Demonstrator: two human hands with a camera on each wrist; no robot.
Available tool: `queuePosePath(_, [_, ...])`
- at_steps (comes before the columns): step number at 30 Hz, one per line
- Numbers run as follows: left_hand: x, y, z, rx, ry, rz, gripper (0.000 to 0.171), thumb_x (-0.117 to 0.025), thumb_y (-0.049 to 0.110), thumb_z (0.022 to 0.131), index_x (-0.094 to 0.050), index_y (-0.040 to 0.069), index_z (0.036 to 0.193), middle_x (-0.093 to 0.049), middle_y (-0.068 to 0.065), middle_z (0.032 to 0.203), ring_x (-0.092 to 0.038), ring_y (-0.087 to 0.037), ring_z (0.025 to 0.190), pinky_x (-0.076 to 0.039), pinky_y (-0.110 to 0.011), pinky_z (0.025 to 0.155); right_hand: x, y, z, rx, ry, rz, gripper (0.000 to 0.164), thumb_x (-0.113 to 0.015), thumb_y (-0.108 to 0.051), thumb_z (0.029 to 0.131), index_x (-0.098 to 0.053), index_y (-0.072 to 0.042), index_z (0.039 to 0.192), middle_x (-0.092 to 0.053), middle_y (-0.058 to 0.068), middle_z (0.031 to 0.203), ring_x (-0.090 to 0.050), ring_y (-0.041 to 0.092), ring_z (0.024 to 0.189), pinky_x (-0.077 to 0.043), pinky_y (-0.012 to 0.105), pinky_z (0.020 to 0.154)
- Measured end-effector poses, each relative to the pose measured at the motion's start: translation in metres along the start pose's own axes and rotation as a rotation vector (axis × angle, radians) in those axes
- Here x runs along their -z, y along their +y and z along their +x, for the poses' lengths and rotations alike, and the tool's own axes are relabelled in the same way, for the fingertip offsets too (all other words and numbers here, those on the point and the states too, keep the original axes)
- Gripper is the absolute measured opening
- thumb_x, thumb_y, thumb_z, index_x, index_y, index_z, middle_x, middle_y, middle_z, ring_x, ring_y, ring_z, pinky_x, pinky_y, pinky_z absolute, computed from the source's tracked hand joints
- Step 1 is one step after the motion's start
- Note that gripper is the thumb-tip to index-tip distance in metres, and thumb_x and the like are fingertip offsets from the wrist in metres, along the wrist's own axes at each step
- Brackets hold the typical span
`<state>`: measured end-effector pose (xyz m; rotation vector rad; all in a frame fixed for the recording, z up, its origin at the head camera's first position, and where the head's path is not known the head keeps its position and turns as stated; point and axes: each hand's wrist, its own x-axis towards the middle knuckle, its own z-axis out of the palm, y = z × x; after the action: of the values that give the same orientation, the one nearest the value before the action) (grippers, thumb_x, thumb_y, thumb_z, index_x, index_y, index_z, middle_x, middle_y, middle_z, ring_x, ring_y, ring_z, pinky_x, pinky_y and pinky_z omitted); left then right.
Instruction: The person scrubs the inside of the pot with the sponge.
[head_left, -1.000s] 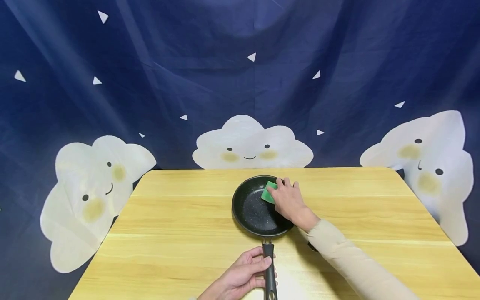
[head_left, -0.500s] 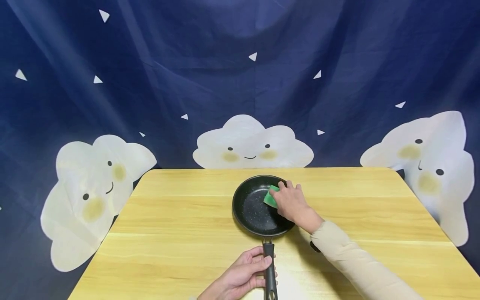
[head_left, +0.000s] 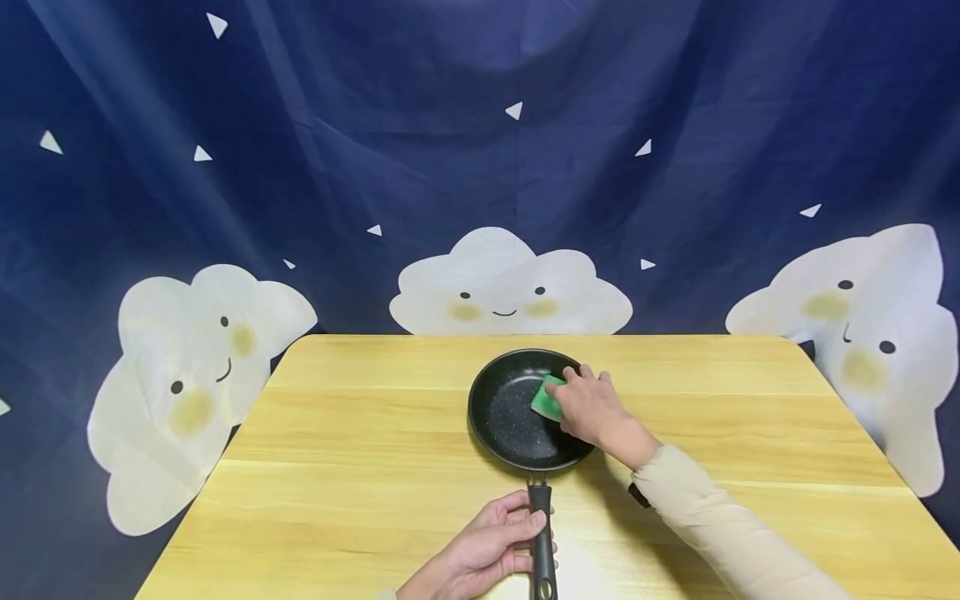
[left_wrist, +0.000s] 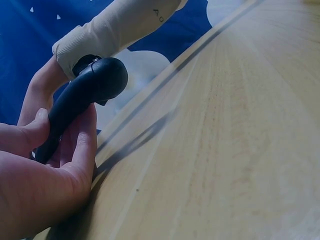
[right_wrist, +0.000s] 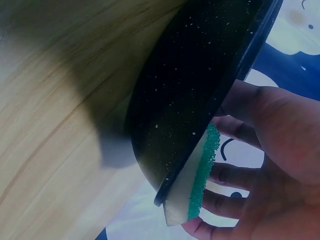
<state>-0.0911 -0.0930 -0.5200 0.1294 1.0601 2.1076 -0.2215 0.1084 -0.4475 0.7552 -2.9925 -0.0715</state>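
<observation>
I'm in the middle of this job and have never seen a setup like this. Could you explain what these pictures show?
There is no machine here: these are a person's two bare hands. The head picture comes from a camera worn on the head, looking forward and down. The other two come from cameras on the wrists, each watching its own hand.

The left hand grips the handle of a black frying pan. The right hand holds a green-and-white sponge at the pan's inside, white side towards the pan. Beneath is a wooden table; I cannot tell whether the pan touches it. Behind hangs a blue cloud-patterned backdrop.
</observation>
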Motion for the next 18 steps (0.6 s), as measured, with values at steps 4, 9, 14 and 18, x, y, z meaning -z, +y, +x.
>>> queuePosePath(4, [-0.0002,0.0004,0.0004,-0.001,-0.002,-0.001,0.028,-0.060,0.012,0.105,-0.053,0.002,0.129,-0.061,0.000,0.100,-0.066,-0.013,0.089,-0.061,-0.031,0.078,0.0018,0.0012,-0.0008,0.012,-0.013,0.026,0.043,-0.087,-0.018,0.079,-0.071,-0.014,0.120,-0.061,0.016,0.104,-0.056,0.039,0.095,-0.051,0.056,0.072])
queuePosePath(9, [-0.0002,0.0008,-0.0002,-0.002,-0.005,-0.001,0.028,-0.060,0.013,0.105,-0.053,0.002,0.130,-0.061,-0.002,0.100,-0.067,-0.014,0.089,-0.061,-0.032,0.079,0.0015,0.0026,0.0001,0.021,-0.022,0.055,0.040,-0.087,-0.018,0.079,-0.072,-0.014,0.116,-0.062,0.013,0.101,-0.055,0.037,0.091,-0.051,0.056,0.071])
queuePosePath(14, [-0.0001,-0.0003,0.0000,-0.002,-0.008,-0.005,0.029,-0.060,0.013,0.105,-0.052,0.001,0.130,-0.061,-0.002,0.101,-0.067,-0.015,0.090,-0.061,-0.032,0.079,0.0028,0.0029,-0.0020,0.031,-0.039,0.081,0.037,-0.086,-0.015,0.079,-0.072,-0.012,0.113,-0.061,0.012,0.097,-0.053,0.035,0.088,-0.050,0.055,0.069])
queuePosePath(18, [0.0000,-0.0009,0.0003,-0.015,-0.003,0.003,0.029,-0.060,0.013,0.105,-0.052,0.000,0.130,-0.061,-0.002,0.100,-0.067,-0.015,0.090,-0.061,-0.032,0.078,0.0047,0.0036,-0.0030,0.036,-0.067,0.111,0.034,-0.084,-0.013,0.081,-0.072,-0.012,0.113,-0.061,0.011,0.097,-0.053,0.035,0.087,-0.049,0.054,0.069])
